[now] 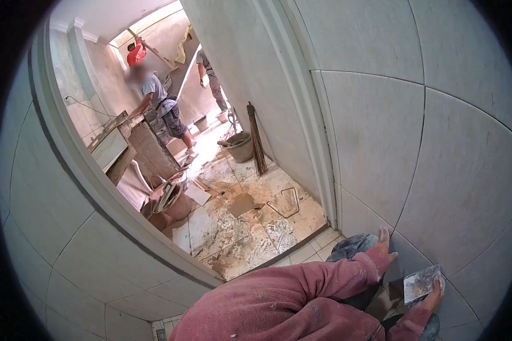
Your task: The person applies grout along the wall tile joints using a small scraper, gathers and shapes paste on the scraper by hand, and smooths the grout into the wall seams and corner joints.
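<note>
My right hand [436, 294] is closed on a flat rectangular plate smeared with grey and white [421, 283], like a spreader; its grip side is partly hidden. The plate is beside the low part of the pale tiled wall [375, 131], near a joint between tiles. Fingers stretched out, my left hand [385, 244] is at the wall's lower edge, with nothing seen in it. Whether it touches the tile I cannot tell. Both arms wear dusty dark pink sleeves, and my knee in blue-grey cloth [352, 245] shows behind the left forearm.
A doorway with a raised sill [284, 253] opens on the left. Beyond it, a stained floor carries a bent metal rod [293, 204], a bucket [240, 149], a stick broom [256, 139] and a reddish bucket [179, 204]. Several people work at the back, one at a counter [148, 150].
</note>
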`<move>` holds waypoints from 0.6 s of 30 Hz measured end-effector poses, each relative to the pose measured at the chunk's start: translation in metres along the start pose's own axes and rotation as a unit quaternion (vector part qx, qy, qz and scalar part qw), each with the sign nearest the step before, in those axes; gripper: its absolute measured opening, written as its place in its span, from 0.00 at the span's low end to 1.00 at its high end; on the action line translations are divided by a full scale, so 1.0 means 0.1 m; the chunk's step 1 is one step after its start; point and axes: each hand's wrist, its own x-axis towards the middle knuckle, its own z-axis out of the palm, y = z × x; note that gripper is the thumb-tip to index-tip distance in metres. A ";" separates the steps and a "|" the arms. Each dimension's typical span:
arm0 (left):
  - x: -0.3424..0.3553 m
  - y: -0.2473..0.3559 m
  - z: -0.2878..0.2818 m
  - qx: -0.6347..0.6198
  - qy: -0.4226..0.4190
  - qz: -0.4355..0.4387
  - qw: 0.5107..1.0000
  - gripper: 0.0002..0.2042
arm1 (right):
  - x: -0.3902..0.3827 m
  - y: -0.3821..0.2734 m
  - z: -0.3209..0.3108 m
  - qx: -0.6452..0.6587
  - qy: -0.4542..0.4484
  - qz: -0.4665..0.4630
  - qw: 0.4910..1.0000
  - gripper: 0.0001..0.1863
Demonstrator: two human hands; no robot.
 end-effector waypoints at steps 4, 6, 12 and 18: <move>-0.03 -0.09 0.10 0.021 -0.023 -0.015 0.999 0.43 | 0.02 -0.02 -0.11 -0.042 0.024 0.003 0.999 0.16; 0.01 -0.16 0.16 0.025 -0.004 0.003 1.000 0.43 | 0.07 0.01 -0.17 -0.062 0.027 0.004 0.998 0.16; 0.11 -0.27 0.22 0.032 0.021 0.021 0.999 0.44 | 0.15 0.06 -0.17 -0.054 0.030 -0.019 0.998 0.13; 0.09 -0.18 0.13 0.036 0.016 0.022 0.999 0.44 | 0.09 0.07 -0.05 -0.036 0.035 -0.009 0.999 0.17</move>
